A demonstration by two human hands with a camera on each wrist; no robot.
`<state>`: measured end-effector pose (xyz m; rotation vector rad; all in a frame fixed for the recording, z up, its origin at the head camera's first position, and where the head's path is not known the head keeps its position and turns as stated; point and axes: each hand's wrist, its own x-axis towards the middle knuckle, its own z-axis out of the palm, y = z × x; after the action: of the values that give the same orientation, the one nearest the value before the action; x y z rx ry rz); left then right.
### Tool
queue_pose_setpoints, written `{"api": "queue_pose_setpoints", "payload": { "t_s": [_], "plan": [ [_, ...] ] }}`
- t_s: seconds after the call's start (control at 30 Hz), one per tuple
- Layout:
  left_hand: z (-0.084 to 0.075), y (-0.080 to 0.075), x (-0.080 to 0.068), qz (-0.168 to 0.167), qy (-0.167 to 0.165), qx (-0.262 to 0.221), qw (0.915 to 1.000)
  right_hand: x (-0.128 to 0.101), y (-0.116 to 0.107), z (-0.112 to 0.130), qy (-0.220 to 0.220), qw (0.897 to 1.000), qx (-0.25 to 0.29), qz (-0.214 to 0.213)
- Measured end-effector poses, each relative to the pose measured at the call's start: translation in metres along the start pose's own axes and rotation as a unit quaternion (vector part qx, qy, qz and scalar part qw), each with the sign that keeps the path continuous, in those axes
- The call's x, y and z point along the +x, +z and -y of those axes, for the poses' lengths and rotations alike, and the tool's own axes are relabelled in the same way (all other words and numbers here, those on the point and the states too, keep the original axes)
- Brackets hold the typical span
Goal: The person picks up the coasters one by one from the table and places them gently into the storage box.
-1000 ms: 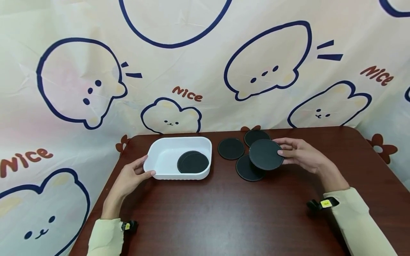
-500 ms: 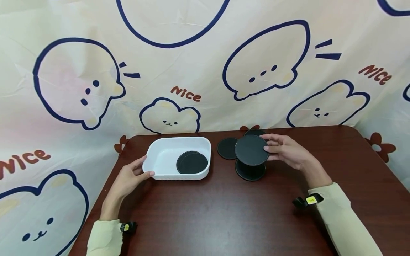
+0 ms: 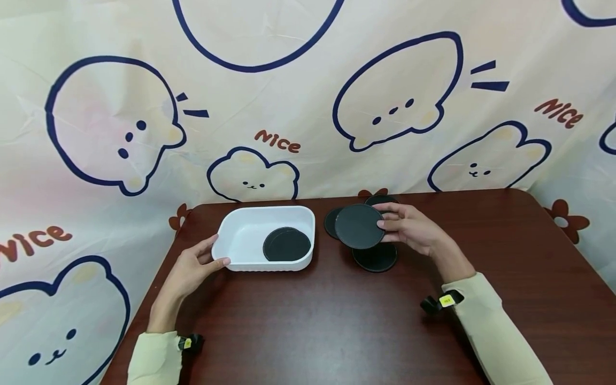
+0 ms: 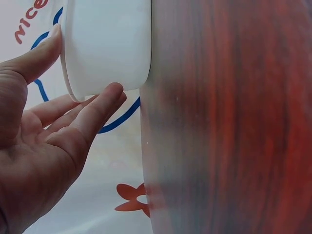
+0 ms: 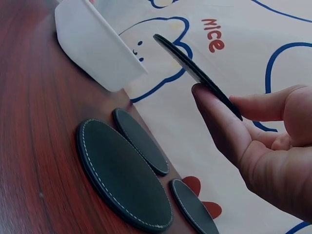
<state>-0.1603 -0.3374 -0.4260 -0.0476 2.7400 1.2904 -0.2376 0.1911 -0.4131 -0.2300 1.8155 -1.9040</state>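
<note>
With thumb and fingers, my right hand pinches a round black coaster by its right edge. The right wrist view shows this coaster tilted and raised off the table. Beneath and around it lie more black coasters: one at the front, one at the left, one at the back, each partly covered. My left hand grips the left end of a white rectangular tub, thumb at the front rim and fingers at the end wall. Overlapping black coasters lie in the tub's right part.
Everything stands on a dark red-brown wooden table. A pale cloth printed with blue-outlined bears hangs right behind the table's back edge. The tub's right wall rises between the coasters inside it and those on the table.
My right hand has carried the coaster leftward, from above the right side of the group to over the left coaster. My left hand keeps its grip on the tub.
</note>
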Motion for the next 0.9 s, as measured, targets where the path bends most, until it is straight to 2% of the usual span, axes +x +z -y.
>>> {"api": "queue_pose_setpoints", "payload": {
  "t_s": [0.33, 0.57, 0.9],
  "plan": [
    [-0.002, 0.0, 0.001, 0.002, -0.009, 0.001, 1.0, 0.013, 0.017, -0.003, -0.014, 1.0, 0.005, 0.023],
    [0.002, 0.0, 0.001, -0.001, 0.005, -0.004, 1.0, 0.024, 0.033, -0.005, -0.016, 0.999, 0.021, 0.032],
    [0.002, 0.001, 0.0, 0.001, 0.006, -0.004, 1.0, 0.032, 0.05, -0.005, -0.02, 0.999, 0.019, 0.044]
  ]
}}
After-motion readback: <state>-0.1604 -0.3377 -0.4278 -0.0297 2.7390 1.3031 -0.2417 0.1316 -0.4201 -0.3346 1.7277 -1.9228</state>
